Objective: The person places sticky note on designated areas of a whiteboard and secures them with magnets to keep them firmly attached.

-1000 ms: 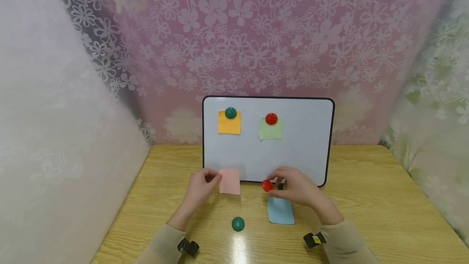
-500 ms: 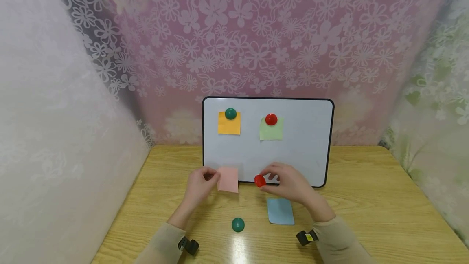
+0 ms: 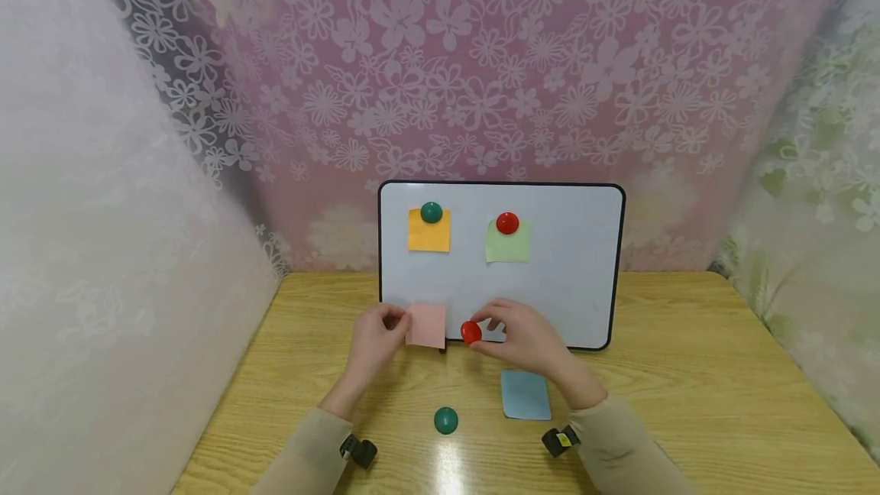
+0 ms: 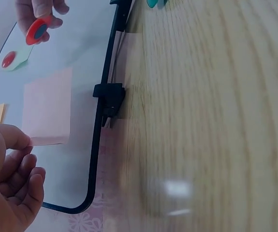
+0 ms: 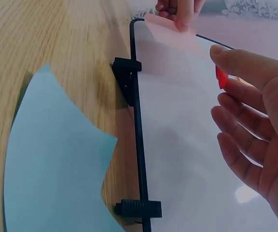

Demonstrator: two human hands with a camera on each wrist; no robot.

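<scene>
My left hand [image 3: 376, 338] pinches the left edge of a pink sticky note [image 3: 428, 325] between thumb and finger, in front of the lower left of a whiteboard [image 3: 564, 273]. In the left wrist view the pink note [image 4: 49, 108] hangs from the fingertips; whether it touches the board I cannot tell. To its right, my right hand [image 3: 525, 338] holds a red round magnet [image 3: 470, 332] by its rim between thumb and forefinger. The magnet's dark back [image 4: 41, 31] shows in the left wrist view. The other right fingers are loosely curled.
On the board, a green magnet [image 3: 431, 212] holds an orange note [image 3: 428, 237] and a red magnet [image 3: 507, 223] holds a light green note [image 3: 508, 248]. A blue note [image 3: 525, 396] and a green magnet [image 3: 445, 420] lie on the wooden table [image 3: 701, 380]. Black feet [image 5: 139, 209] support the board.
The right hand has moved left with the red magnet, away from above the blue note and towards the pink note. The left hand has raised the pink note slightly.
</scene>
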